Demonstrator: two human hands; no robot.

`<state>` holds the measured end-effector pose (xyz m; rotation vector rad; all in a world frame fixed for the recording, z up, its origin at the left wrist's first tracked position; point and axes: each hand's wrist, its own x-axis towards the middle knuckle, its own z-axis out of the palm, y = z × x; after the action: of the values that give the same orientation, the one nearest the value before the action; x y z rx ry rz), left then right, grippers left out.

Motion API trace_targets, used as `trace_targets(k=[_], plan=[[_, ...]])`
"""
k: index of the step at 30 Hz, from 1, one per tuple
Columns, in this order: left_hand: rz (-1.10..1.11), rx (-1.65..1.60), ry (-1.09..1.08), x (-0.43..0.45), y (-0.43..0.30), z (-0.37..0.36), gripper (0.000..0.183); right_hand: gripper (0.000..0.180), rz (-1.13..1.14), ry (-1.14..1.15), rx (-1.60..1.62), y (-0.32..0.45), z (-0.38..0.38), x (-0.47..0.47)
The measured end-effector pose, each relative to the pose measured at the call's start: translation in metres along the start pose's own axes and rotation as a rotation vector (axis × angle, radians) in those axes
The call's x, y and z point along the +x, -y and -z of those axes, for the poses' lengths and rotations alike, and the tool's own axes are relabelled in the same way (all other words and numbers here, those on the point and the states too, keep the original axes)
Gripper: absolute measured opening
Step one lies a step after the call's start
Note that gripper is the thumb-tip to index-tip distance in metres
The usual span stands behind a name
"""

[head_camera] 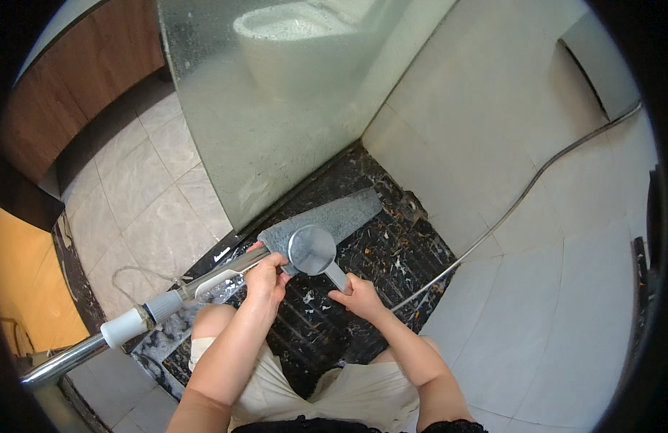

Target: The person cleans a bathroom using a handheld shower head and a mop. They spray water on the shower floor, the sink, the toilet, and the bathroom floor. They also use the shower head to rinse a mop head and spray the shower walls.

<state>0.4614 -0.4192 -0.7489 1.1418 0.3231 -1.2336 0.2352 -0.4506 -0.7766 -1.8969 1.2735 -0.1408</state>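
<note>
My left hand (268, 280) grips the lower end of a mop handle (226, 277), which slants up from the lower left. Beyond that hand spreads a wet grey mop head (355, 212), its fabric strip lying over the dark shower floor. In my right hand (362, 299) is a handheld shower head (312, 250), its round face above the near end of the mop fabric. Part of the fabric is hidden behind the shower head. Whether water is coming out cannot be told.
A metal shower hose (520, 197) runs from a grey wall unit (604, 70) down to my right. Ahead stands a glass partition (280, 140), with a white toilet (282, 48) behind it. Foam lies on a stone threshold (169, 335). Wooden cabinetry (90, 76) curves at upper left.
</note>
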Motion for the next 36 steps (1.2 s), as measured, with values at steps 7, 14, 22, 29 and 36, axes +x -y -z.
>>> trace_targets(k=[7,14,22,29,36], plan=[[0.002,0.036,-0.036,0.003,0.004,0.003,0.062,0.044,-0.394,-0.439,-0.220,-0.098,0.015,0.049],[-0.103,-0.073,0.093,0.015,0.019,0.000,0.058,0.039,-0.132,-0.313,0.058,-0.037,-0.032,0.020],[-0.103,-0.105,0.067,0.004,0.014,-0.017,0.058,0.030,-0.138,-0.444,0.185,-0.029,0.010,0.039],[-0.231,-0.048,0.148,-0.020,-0.008,0.016,0.052,0.028,-0.065,-0.537,-0.081,-0.097,0.048,0.051],[-0.219,-0.007,0.068,-0.025,-0.027,0.020,0.051,0.041,-0.178,-0.400,0.241,-0.072,0.033,0.053]])
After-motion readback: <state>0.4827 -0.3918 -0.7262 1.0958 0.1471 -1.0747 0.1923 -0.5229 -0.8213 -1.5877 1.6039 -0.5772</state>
